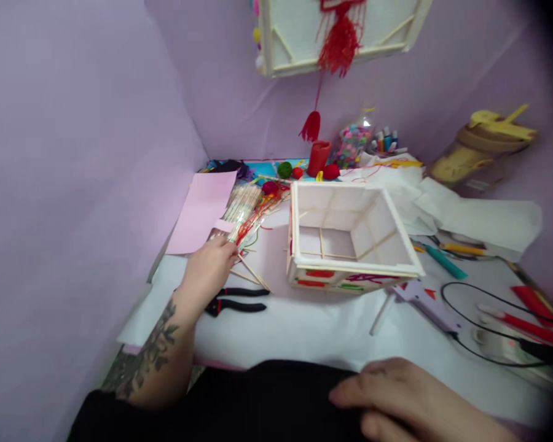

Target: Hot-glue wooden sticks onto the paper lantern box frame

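Observation:
My left hand (212,264) reaches to the left part of the table, its fingers bent together over loose wooden sticks (253,273) and red yarn (253,224); what lies under its fingertips is hidden. Just below it is a pair of black-handled cutters (239,301). Packs of thin sticks (243,204) lie beyond the fingers. A white open box frame (357,270), with sticks along its edges and coloured patches on the front, stands at the middle. My right hand (400,396) hovers low over my lap with fingers loosely extended, holding nothing visible.
A lilac glue gun (428,307) with a black cable lies right of the box. Pink card (205,212) is at left. Behind are a red candle-like roll (318,158), a bag of pompoms (352,144) and a tilted cup (474,150). A tasselled white frame (299,43) hangs above.

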Demonstrator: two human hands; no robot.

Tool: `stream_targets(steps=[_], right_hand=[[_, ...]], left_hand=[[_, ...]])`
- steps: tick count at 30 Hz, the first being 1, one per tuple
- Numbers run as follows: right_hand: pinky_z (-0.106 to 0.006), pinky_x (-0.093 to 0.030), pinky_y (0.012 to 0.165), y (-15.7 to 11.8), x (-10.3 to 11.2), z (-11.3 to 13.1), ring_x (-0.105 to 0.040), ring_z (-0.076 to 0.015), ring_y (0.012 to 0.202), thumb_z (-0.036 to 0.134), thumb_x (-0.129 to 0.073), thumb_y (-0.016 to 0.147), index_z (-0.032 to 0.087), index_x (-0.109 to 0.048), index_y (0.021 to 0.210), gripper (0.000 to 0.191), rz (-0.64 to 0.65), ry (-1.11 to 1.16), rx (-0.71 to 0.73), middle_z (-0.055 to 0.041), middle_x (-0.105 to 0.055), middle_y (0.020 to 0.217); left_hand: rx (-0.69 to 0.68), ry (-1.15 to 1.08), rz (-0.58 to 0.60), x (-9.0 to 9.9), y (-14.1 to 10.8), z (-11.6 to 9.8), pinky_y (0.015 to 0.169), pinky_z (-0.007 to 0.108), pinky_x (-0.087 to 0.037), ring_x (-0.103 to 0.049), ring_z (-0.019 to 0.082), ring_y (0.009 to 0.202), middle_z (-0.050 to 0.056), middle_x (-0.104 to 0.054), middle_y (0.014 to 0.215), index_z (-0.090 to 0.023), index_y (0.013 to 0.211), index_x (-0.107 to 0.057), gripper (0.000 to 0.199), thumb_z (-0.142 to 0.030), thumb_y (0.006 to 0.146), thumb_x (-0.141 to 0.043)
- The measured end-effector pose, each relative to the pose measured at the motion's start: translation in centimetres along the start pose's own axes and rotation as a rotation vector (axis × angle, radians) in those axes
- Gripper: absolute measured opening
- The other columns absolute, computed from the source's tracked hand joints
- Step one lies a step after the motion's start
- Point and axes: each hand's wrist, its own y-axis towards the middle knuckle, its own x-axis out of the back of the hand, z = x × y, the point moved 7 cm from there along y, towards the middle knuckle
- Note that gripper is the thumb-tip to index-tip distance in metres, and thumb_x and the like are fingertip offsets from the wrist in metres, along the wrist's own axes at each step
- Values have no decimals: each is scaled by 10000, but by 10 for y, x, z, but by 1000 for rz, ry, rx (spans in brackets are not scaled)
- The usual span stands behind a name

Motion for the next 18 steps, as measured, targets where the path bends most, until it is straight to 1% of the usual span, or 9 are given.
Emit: stream_targets(steps=[2, 4, 6, 9, 11, 13, 15, 16, 18], right_hand=[[-240, -558, 828, 5, -8, -8, -713, -167, 921, 398, -519, 949, 340, -727, 1101, 264, -19, 7, -81, -2, -760, 1005], [-285, -560, 831, 6, -12, -22, -707, -195, 935, 419, -471, 966, 291, -735, 1061, 309, -70, 22, -175, -36, -754, 1014], [-309, -557, 809, 4, -17, -34, -701, -212, 925, 434, -434, 971, 252, -733, 1031, 355, -87, 55, -211, -59, -748, 1000], [-311, -544, 765, 1, -23, -47, -685, -202, 833, 469, -437, 962, 227, -731, 980, 381, -99, 113, -226, -59, -733, 908], [-296, -529, 699, -4, -25, -55, -649, -177, 712, 512, -447, 952, 218, -728, 958, 406, -133, 168, -253, -46, -701, 814], [-276, -505, 638, -9, -27, -63, -601, -154, 631, 554, -462, 938, 213, -720, 955, 427, -186, 244, -294, -30, -661, 749], [-257, -481, 595, -13, -28, -70, -570, -142, 600, 588, -477, 922, 210, -712, 950, 447, -224, 323, -317, -20, -628, 714], [-250, -470, 576, -14, -28, -73, -557, -139, 589, 603, -480, 915, 208, -710, 947, 458, -235, 355, -323, -16, -613, 701], [-243, -456, 553, -12, -27, -75, -539, -136, 573, 625, -480, 904, 207, -710, 940, 478, -240, 387, -323, -10, -585, 669]], left_hand=[[-12, 7, 53, -8, 1, -2, 691, 315, -478, -646, 248, 952, 73, -646, 1043, -205, 955, -687, 185, -231, 952, -504], [-29, -12, 63, -13, 7, -6, 716, 314, -474, -633, 250, 993, 80, -640, 1088, -211, 984, -686, 180, -224, 945, -511], [-53, -45, 77, -18, 18, -10, 784, 326, -474, -615, 246, 1031, 93, -633, 1102, -198, 981, -682, 174, -209, 941, -514], [-110, -141, 129, -27, 40, -16, 872, 374, -487, -609, 228, 1019, 81, -641, 1066, -163, 956, -665, 104, -234, 913, -602], [-142, -237, 155, -31, 53, -19, 861, 404, -514, -621, 207, 964, 62, -646, 1042, -144, 990, -644, 179, -306, 915, -633], [-165, -359, 144, -28, 63, -19, 818, 380, -528, -620, 178, 878, 45, -646, 971, -141, 961, -635, 225, -360, 914, -638], [-176, -507, 89, -17, 69, -16, 755, 312, -510, -587, 150, 784, 24, -618, 856, -155, 849, -617, 236, -384, 900, -634], [-172, -587, 46, -10, 70, -13, 708, 278, -491, -558, 135, 732, 13, -587, 804, -165, 816, -594, 258, -406, 907, -601], [-143, -749, -43, 4, 71, -8, 577, 227, -427, -473, 107, 608, -14, -502, 728, -184, 838, -546, 327, -480, 948, -463]])
